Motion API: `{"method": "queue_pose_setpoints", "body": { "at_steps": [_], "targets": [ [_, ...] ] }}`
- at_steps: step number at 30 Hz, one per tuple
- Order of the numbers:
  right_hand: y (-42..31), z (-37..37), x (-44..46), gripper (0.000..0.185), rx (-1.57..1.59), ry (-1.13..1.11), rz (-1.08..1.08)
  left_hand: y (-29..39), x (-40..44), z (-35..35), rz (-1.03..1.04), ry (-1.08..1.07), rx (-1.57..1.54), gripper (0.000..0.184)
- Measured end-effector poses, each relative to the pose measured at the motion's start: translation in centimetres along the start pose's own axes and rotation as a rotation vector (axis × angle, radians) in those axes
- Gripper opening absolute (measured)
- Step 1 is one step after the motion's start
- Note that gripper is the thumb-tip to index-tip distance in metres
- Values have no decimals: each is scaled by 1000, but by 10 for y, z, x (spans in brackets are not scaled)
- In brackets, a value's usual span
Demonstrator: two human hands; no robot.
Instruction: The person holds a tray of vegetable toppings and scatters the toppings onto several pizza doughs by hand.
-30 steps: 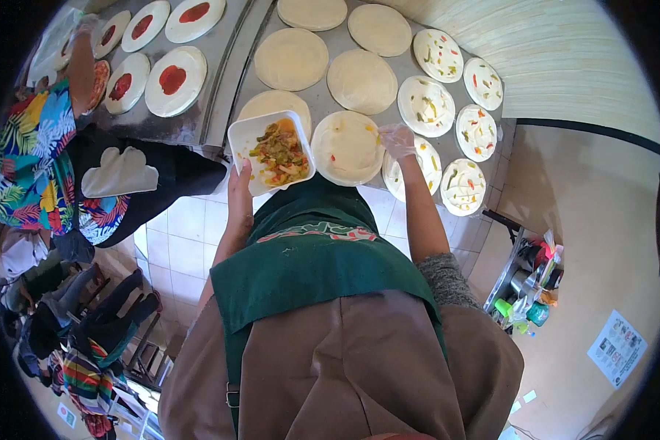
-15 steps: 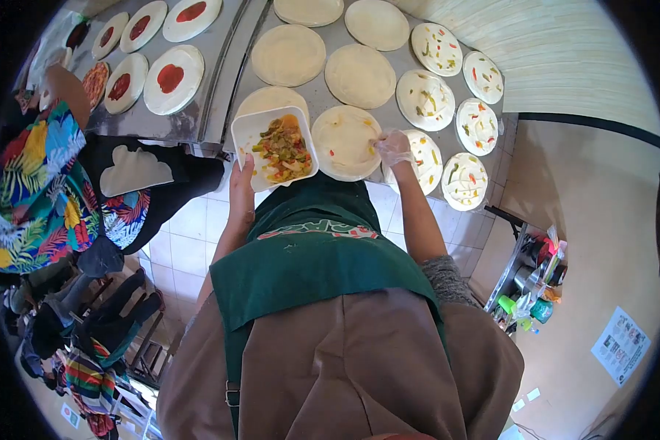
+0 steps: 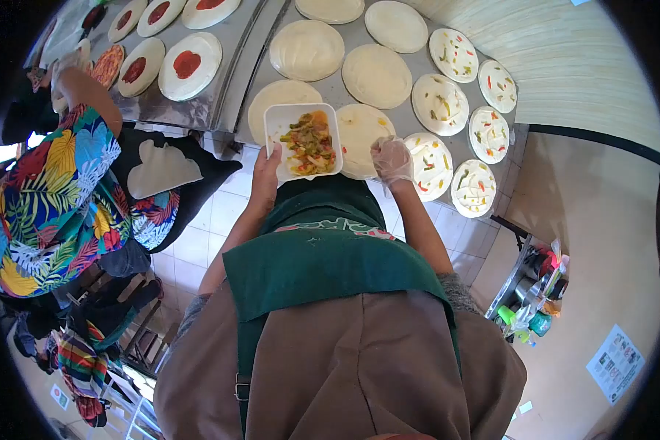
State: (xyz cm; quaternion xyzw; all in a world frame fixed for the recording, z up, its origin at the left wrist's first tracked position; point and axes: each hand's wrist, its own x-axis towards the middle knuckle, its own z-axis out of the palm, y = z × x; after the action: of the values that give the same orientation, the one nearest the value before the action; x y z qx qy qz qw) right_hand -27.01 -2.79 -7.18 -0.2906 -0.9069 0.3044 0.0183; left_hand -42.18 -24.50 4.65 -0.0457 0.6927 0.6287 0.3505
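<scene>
My left hand [image 3: 268, 172] grips the near left side of a white square container [image 3: 276, 126], its thumb over the rim. Inside lie chopped vegetables [image 3: 312, 143], green, orange and red. My right hand [image 3: 394, 160], in a clear plastic glove, is closed above the right edge of a pale dough round [image 3: 358, 147]; what its fingers hold, if anything, is hidden. A few orange and red bits dot that round. The container overlaps a plain dough round [image 3: 271, 99] behind it. Just right of my glove is a white-topped round [image 3: 427, 167] with vegetable strips.
More plain dough rounds [image 3: 376, 76] fill the metal table, with vegetable-topped rounds [image 3: 440, 104] along its right side. On another table at left lie rounds with red sauce [image 3: 188, 66]. A co-worker in a colourful shirt [image 3: 51, 202] stands at left. A wall closes the right.
My right hand has moved slightly toward me and curled, off the dough round's middle. The whole view has shifted, so the tables and container appear further right.
</scene>
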Motion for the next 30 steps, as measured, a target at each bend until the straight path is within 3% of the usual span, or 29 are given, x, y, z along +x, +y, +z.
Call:
{"method": "queue_pose_setpoints", "body": {
  "at_steps": [2, 4, 7, 10, 13, 16, 19, 22, 25, 28, 30],
  "targets": [
    [-38, -31, 9, 15, 94, -39, 18, -11, 6, -1, 39, -18, 35, 40],
    [-74, -47, 10, 14, 237, -73, -176, -6, 2, 5, 36, -31, 65, 40],
    [-114, -56, 2, 15, 54, -277, -258, -3, 0, 11, 44, -55, 125, 40],
    [-112, -40, 2, 21, 70, -274, -247, -9, 2, 8, 40, -53, 136, 40],
    [-95, -51, 14, 22, 499, -361, -128, -11, 4, 5, 13, -58, 42, 40],
    [-80, -50, 10, 20, 1038, -481, 211, -14, 2, 2, 4, -50, 8, 40],
    [-84, -58, 9, 19, 1243, -511, 341, -14, 1, 2, 16, -61, 22, 40],
    [-87, -48, 8, 18, 924, -362, 205, -13, 0, 2, 6, -79, 20, 41],
    [-88, -44, 6, 19, 934, -277, 153, -18, 1, 1, -13, -96, -32, 42],
    [-84, -48, 3, 21, 1252, -315, 278, -25, -1, -6, -7, -82, -20, 42],
    [-73, -58, 6, 22, 1264, -292, 351, -26, 2, -10, 10, -62, 14, 41]
  ]
}}
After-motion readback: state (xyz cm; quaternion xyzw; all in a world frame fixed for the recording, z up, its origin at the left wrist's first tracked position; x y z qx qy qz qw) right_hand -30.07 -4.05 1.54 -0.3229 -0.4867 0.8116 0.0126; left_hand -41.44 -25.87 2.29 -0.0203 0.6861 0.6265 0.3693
